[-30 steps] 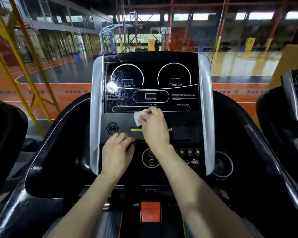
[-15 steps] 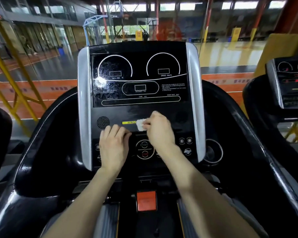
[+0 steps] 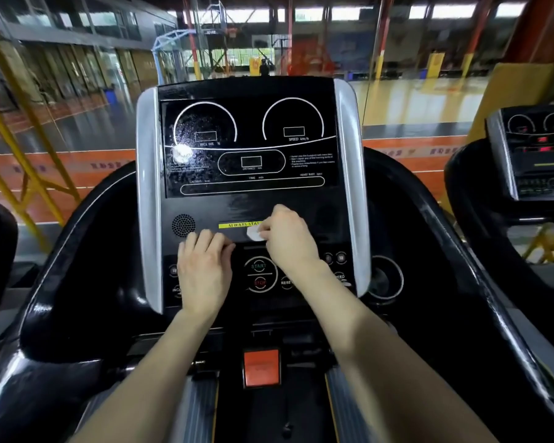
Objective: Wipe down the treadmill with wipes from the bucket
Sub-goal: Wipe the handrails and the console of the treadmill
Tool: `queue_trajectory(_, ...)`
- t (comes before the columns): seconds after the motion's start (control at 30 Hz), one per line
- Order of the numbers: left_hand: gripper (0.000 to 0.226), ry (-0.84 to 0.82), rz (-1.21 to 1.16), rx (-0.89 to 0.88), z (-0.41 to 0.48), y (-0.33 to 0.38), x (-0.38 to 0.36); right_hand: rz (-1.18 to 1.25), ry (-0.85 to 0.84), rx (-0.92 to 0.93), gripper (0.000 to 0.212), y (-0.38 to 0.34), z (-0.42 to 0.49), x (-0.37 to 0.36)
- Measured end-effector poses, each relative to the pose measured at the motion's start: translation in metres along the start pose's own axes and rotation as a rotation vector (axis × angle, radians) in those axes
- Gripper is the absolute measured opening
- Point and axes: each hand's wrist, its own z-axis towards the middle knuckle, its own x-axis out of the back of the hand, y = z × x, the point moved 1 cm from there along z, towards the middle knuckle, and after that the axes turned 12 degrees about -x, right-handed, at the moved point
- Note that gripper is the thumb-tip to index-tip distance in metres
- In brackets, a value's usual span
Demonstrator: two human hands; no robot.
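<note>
The treadmill console (image 3: 250,148) is black with silver side rails and fills the middle of the view. My right hand (image 3: 287,238) pinches a small white wipe (image 3: 255,234) against the panel just under the yellow warning strip (image 3: 237,225). My left hand (image 3: 203,266) rests flat on the left of the button panel, fingers straight, holding nothing. The display's left side carries wet streaks and a bright glare spot. The wipe bucket is not in view.
Start and stop buttons (image 3: 259,274) sit between my hands. An orange safety key block (image 3: 261,367) sits below the console. Black handrails (image 3: 429,251) curve down both sides. A second treadmill console (image 3: 531,155) stands at right. Yellow steel frames (image 3: 23,139) rise at left.
My right hand slid the wipe down from the display's lower edge to the yellow strip. My left hand kept its place on the left button area. The camera tilted.
</note>
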Motion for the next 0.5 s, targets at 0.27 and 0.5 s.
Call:
queue_trajectory(0.27, 0.014, -0.038, 0.070, 0.047, 0.001, 0.008, -0.003, 0.077, 0.142, -0.276, 0.016, 0.119, -0.010, 0.054)
queue_trajectory(0.5, 0.008, -0.078, 0.135, 0.061, 0.002, 0.012, -0.004, 0.058, 0.114, -0.147, 0.020, 0.113, -0.069, 0.022)
